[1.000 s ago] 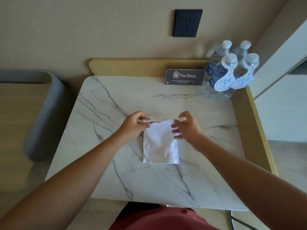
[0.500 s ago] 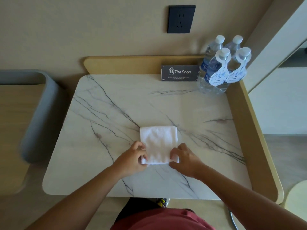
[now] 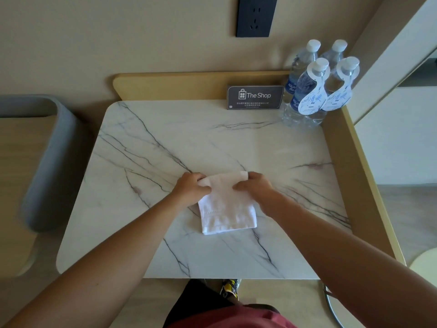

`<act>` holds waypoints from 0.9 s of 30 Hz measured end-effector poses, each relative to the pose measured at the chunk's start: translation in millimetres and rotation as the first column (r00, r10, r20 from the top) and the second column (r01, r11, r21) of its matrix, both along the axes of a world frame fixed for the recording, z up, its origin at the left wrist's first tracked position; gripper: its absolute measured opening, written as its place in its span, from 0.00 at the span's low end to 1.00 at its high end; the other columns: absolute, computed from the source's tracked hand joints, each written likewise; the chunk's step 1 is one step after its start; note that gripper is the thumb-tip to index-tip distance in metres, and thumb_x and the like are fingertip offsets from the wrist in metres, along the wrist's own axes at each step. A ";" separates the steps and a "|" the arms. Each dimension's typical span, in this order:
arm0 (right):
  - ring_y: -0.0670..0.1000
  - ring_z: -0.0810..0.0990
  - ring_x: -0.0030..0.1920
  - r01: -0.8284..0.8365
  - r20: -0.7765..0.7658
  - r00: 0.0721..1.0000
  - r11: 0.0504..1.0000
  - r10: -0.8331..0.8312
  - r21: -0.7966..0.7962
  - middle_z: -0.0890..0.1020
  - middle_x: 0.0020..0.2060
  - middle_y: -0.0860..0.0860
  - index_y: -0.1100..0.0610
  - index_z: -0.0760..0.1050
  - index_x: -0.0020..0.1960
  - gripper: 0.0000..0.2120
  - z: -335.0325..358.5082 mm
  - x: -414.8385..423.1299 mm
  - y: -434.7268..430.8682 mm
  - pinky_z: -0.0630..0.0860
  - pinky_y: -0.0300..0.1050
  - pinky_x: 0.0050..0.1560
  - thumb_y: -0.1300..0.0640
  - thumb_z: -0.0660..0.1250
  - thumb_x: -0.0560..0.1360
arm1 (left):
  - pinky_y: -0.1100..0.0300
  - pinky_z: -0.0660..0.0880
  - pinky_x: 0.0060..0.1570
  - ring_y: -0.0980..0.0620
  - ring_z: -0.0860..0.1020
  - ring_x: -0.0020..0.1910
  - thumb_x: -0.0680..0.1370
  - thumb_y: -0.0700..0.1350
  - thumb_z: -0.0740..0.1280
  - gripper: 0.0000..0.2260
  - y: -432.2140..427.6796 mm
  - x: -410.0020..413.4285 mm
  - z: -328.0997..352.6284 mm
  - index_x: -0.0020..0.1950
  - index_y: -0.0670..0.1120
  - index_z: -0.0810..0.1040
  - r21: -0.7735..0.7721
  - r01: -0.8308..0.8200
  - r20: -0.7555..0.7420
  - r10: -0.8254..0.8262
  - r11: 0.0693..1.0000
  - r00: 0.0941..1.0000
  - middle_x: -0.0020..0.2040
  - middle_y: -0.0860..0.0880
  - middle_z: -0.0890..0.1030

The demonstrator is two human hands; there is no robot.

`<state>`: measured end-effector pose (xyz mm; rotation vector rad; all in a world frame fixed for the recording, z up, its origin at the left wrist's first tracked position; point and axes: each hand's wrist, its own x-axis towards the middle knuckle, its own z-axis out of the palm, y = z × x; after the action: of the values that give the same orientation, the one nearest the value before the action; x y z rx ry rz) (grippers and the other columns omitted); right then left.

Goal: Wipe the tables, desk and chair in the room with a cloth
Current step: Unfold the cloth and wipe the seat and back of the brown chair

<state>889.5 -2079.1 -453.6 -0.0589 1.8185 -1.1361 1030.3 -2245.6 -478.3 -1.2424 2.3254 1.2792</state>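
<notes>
Beige wall at the back, dark socket high on it. Far left: grey padded rim of some seat, apart from the table, blurred — kind of furniture not certain. Next, marble table top, pale with dark veins, raised wooden rail along back and right sides.

Left hand: fingers curled, pinching the far left corner of the white cloth. Cloth at mid-table, near half flat on the marble, far edge raised slightly between the two hands. Right hand: likewise curled, pinching the far right corner. Judged as folding or squaring up ahead of wiping; no sign of any part of the top wiped yet.

Further right, at the back: dark sign card leaning against the rail, then four water bottles packed in the back right corner, touching one another, paper tags on two necks.

Possible trouble:
- Uneven pull from one hand — skewed fold, loose layers, bunching under the palm at the start of wiping.
- Wide sweep toward the back right: card knocked flat, bottles tipped or shoved together; tall, narrow, probably easy to topple.
- Strip under card and bottles missed unless both lifted aside first.
- Stroke toward the near edge carried too far: cloth off the table.
</notes>
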 end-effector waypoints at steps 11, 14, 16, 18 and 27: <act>0.60 0.80 0.39 -0.284 -0.419 0.877 0.957 0.235 -0.058 0.81 0.43 0.62 0.46 0.64 0.56 0.08 14.7 4.3 8.2 0.80 0.59 0.40 0.50 0.64 0.82 | 0.51 0.82 0.52 0.46 0.85 0.51 0.79 0.43 0.71 0.08 15.4 45.4 58.1 0.57 0.45 0.78 0.426 -0.228 -0.334 0.386 0.876 0.860 0.52 0.44 0.85; 0.56 0.77 0.38 -0.061 -0.252 0.968 0.976 0.006 -0.211 0.78 0.45 0.59 0.47 0.68 0.60 0.06 26.7 14.0 -12.2 0.78 0.51 0.37 0.53 0.63 0.84 | 0.47 0.83 0.48 0.45 0.85 0.52 0.79 0.40 0.71 0.17 17.9 55.7 62.1 0.65 0.50 0.70 0.552 -0.273 -0.322 0.503 0.788 0.802 0.53 0.44 0.85; 0.55 0.76 0.38 0.104 -0.072 0.989 0.963 -0.126 -0.247 0.78 0.45 0.58 0.51 0.70 0.62 0.09 31.2 21.2 -24.9 0.77 0.48 0.36 0.56 0.64 0.83 | 0.45 0.82 0.50 0.43 0.84 0.53 0.77 0.37 0.71 0.25 16.2 67.3 60.1 0.67 0.56 0.66 0.586 -0.281 -0.305 0.528 0.760 0.792 0.53 0.42 0.85; 0.58 0.79 0.41 0.211 0.081 0.977 0.941 -0.196 -0.263 0.79 0.48 0.60 0.48 0.69 0.63 0.12 31.7 26.4 -35.8 0.80 0.53 0.37 0.58 0.65 0.82 | 0.43 0.82 0.53 0.42 0.83 0.53 0.76 0.35 0.71 0.29 11.1 78.2 57.3 0.66 0.62 0.65 0.582 -0.290 -0.314 0.539 0.760 0.781 0.51 0.40 0.84; 0.55 0.80 0.51 -0.176 -0.088 0.984 0.946 0.158 -0.272 0.78 0.58 0.54 0.52 0.80 0.61 0.23 28.7 29.3 -84.9 0.81 0.46 0.47 0.73 0.65 0.73 | 0.39 0.80 0.53 0.40 0.82 0.53 0.76 0.37 0.66 0.16 -54.2 76.4 56.7 0.56 0.57 0.82 0.339 -0.329 -0.321 0.437 0.882 0.841 0.55 0.45 0.81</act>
<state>918.8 -2164.0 -424.9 -0.4125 1.6620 -1.2727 1106.7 -2299.8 -421.7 -1.5270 2.0822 2.0768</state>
